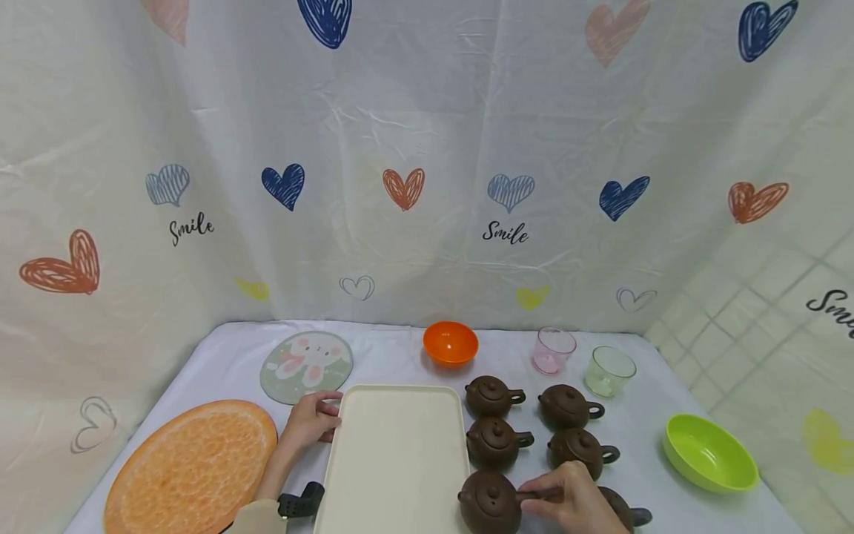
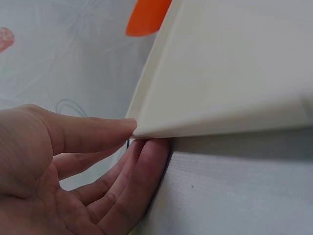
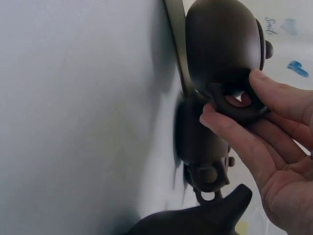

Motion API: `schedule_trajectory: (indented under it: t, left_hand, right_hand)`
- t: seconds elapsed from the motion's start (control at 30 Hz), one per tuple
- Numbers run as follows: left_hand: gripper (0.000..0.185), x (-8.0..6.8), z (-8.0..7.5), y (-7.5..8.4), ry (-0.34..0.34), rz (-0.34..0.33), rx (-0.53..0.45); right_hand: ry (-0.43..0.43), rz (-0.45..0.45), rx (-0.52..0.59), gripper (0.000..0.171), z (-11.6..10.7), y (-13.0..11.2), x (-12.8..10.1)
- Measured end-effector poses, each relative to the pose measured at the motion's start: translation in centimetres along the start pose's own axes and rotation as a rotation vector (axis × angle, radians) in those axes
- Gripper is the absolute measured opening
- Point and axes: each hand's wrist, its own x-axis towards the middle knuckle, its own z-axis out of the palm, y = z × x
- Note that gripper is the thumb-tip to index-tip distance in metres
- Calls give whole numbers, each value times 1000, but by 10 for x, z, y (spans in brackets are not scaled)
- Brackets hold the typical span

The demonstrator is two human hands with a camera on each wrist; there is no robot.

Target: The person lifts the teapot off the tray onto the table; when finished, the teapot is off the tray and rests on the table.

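Note:
My left hand (image 1: 315,420) pinches the left edge of a cream rectangular tray (image 1: 400,460); in the left wrist view the thumb lies on the rim and the fingers curl underneath. My right hand (image 1: 567,498) grips the loop handle of a dark brown teapot (image 1: 490,504). This teapot overlaps the tray's right edge in the head view, its lid on and its spout toward the left. In the right wrist view the held teapot (image 3: 222,44) appears raised off the cloth, thumb on top of the handle and fingers through and below it.
Several more brown teapots (image 1: 494,443) stand in two columns right of the tray. Behind are an orange bowl (image 1: 451,343), a pink glass (image 1: 553,351) and a green glass (image 1: 609,371). A lime bowl (image 1: 710,454) sits right; a rabbit mat (image 1: 307,367) and a bread-patterned round mat (image 1: 193,467) lie left.

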Motion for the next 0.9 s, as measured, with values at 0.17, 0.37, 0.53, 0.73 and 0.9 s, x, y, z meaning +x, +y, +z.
schedule_trajectory:
  t: [0.17,0.37,0.53,0.73,0.9]
  left_hand:
    - [43,1,0,1,4,7,5]
    - [43,0,0,1,-4,4,-10]
    - [43,-2,0,1,-1,17,-7]
    - [42,-3,0,2,3,29,-5]
    - [42,-3,0,2,4,33,-3]
  right_hand:
    - [0,9,-6,23,-2,0,-3]
    - [-2,18,-11,23,-6,4,-7]
    - [-4,40,-26,23,-9,6,-8]
    - [-3,39,-45,23,-10,9,-9]
    - [-8,52,-32,23,-10,11,-8]
